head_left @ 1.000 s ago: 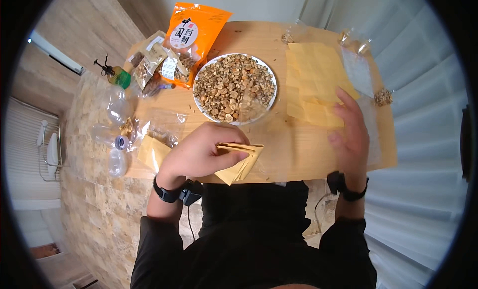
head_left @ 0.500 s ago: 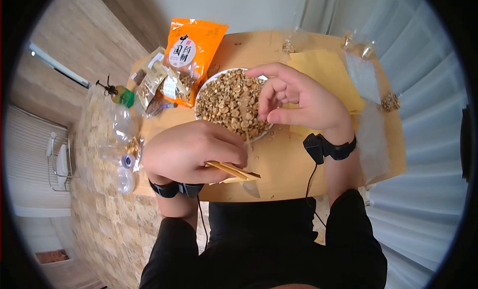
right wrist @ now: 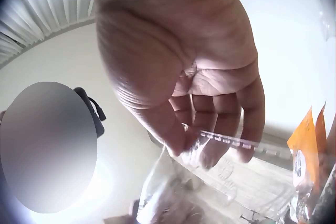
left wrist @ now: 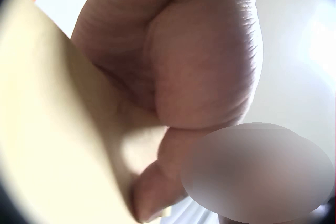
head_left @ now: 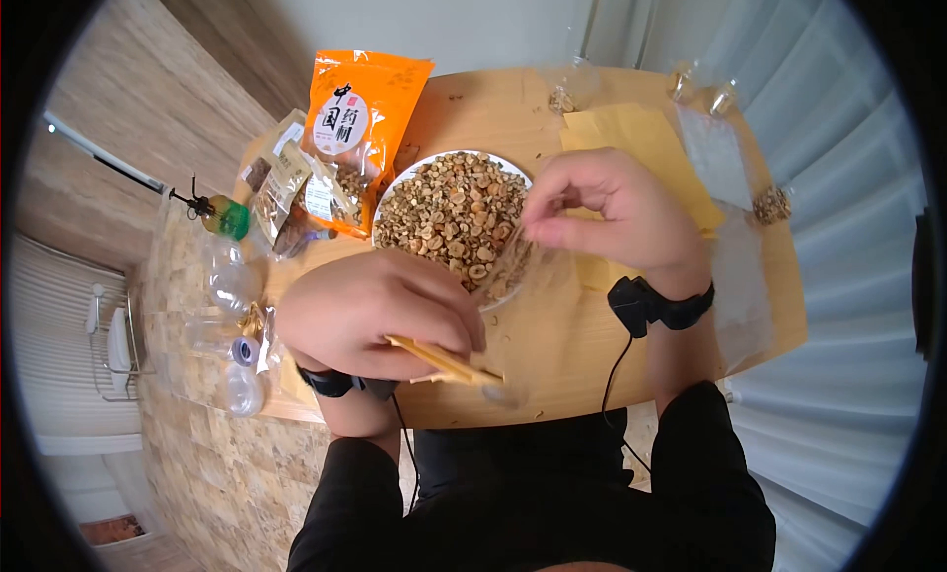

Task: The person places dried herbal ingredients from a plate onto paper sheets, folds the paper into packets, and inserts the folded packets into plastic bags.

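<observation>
Folded yellow paper packets [head_left: 446,363] are gripped in my left hand [head_left: 380,311], near the front of the table. In the left wrist view the yellow paper [left wrist: 42,108] lies along the palm, with the thumb over it. My right hand [head_left: 621,212] pinches the edge of a clear plastic bag [head_left: 533,276] between thumb and fingertips. That bag [right wrist: 226,139] hangs below the fingers in the right wrist view and stretches toward my left hand. Behind both hands, dried herb slices [head_left: 449,207] fill a round white plate [head_left: 509,164], partly seen through the bag.
An orange printed pouch [head_left: 360,128] and smaller herb packs [head_left: 281,187] stand left of the plate. A green spray bottle [head_left: 230,219] and clear bottles [head_left: 234,286] sit farther left. At right lie yellow paper sheets [head_left: 651,143], translucent bags [head_left: 740,286] and a small herb bundle [head_left: 771,205].
My right hand has come from the yellow sheets at right to the plate's near right side and now pinches the clear bag. My left hand has tilted, still holding the packets.
</observation>
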Tool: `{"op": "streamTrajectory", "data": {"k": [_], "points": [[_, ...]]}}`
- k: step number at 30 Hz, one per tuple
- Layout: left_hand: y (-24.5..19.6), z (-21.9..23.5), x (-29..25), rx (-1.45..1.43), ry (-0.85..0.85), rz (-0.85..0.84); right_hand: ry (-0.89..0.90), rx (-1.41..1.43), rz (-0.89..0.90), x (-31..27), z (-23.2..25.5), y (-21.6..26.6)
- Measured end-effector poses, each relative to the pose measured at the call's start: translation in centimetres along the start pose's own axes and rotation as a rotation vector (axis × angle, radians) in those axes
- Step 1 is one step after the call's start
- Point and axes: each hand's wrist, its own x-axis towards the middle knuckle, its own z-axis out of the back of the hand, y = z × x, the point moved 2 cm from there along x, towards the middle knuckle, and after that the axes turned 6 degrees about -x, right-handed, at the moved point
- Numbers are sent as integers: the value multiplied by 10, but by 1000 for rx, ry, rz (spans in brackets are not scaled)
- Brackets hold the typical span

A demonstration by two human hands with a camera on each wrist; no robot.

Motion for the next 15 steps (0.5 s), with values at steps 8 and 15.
{"op": "streamTrajectory", "data": {"k": [8,15], "points": [[-13,5,-13,313,-693,459,-319,19,-198,-11,20,7],[-6,7,-10,454,-859,462,-432,-20,-195,-7,14,12]]}}
